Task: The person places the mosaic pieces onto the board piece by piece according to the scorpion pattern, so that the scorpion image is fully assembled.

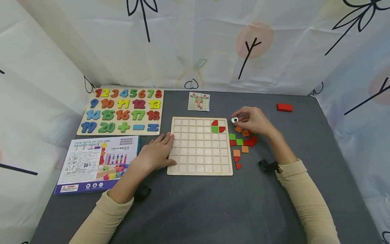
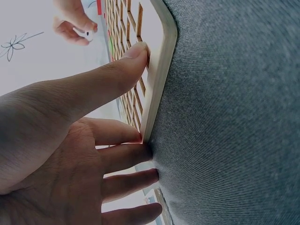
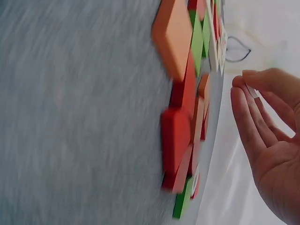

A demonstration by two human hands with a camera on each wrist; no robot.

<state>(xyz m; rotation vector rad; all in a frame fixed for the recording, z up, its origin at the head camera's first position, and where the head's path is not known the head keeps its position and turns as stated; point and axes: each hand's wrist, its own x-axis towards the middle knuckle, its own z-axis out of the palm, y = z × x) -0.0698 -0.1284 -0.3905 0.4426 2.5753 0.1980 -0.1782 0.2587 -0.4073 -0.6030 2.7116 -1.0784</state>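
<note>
Support is given by the straight-fingered left hand (image 1: 156,152) at the pale wooden gridded board (image 1: 193,151). Beside its upper-right corner, a small black-centred white disc (image 1: 234,119) is pinched by the right hand (image 1: 255,121). Piece placement is judged under way; alignment over the board seems required next.
</note>
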